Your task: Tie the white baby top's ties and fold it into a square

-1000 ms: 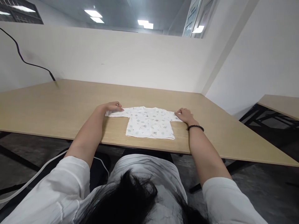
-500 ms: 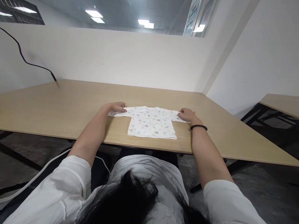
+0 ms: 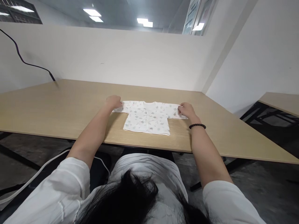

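We've got the shirt (image 3: 146, 119) spread toward the near edge of the table (image 3: 70, 109) — right hand (image 3: 187, 110) pinching one sleeve (image 3: 173, 111), left hand (image 3: 113, 101) at the other, grip can't tell — so uneven pull could skew it.

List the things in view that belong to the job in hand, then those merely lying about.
In the job:
- white printed top, spread on the table
- left hand, at one sleeve
- right hand, at the other
- table, underneath

Just about:
- black cable
- second table, far right
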Demonstrator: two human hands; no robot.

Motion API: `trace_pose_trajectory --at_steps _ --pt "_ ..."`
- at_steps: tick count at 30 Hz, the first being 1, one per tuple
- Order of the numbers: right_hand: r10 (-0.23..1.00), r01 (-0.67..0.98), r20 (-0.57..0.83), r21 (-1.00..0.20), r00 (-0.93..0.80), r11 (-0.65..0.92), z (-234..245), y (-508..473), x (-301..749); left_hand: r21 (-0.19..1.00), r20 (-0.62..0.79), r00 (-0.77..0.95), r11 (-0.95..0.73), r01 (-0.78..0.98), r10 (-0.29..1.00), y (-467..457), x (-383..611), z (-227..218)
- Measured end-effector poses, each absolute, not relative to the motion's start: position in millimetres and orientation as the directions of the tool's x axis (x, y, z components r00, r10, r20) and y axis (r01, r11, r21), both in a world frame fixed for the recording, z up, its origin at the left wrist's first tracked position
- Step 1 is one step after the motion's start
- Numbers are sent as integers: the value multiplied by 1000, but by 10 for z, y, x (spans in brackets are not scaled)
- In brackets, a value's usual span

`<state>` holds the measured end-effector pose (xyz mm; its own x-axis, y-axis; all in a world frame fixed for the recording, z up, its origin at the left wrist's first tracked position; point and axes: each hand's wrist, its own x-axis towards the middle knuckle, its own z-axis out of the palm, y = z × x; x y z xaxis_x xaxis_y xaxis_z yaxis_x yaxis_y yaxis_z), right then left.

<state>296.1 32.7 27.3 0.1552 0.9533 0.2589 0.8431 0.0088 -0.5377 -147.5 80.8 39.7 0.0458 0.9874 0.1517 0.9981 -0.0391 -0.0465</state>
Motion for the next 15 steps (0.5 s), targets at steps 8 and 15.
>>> trace_pose_trajectory --at_steps 8,15 --pt "976 520 125 -854 179 14 276 274 2864 219 7 -94 90 972 996 824 -1410 372" --pt "971 341 66 -940 229 -17 283 294 2843 514 123 -51 -20 857 991 878 -1437 307"
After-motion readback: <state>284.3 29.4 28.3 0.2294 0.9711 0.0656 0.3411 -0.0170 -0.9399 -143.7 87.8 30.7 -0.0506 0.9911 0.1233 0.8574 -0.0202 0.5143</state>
